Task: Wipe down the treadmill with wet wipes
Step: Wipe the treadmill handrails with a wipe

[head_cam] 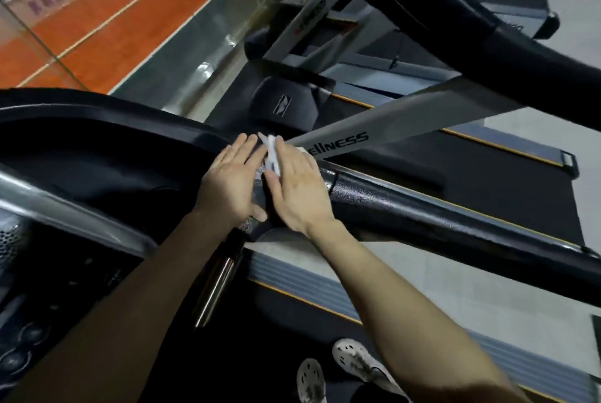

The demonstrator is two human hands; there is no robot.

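I stand on a black treadmill and look down at its right handrail (422,207), a thick black bar running to the right. A white wet wipe (272,155) lies where the handrail meets the console frame. My left hand (231,181) lies flat with straight fingers on the frame just left of the wipe. My right hand (297,188) presses flat on the wipe and the rail, fingers straight. The wipe shows only between the two hands; the rest is hidden under my right palm.
The console (48,272) with round buttons is at the lower left. A grey upright (390,129) with lettering slants away behind the hands. A second treadmill (455,12) stands at the upper right. The belt (292,331) and my white shoes (357,367) are below. An orange floor strip (113,22) lies far left.
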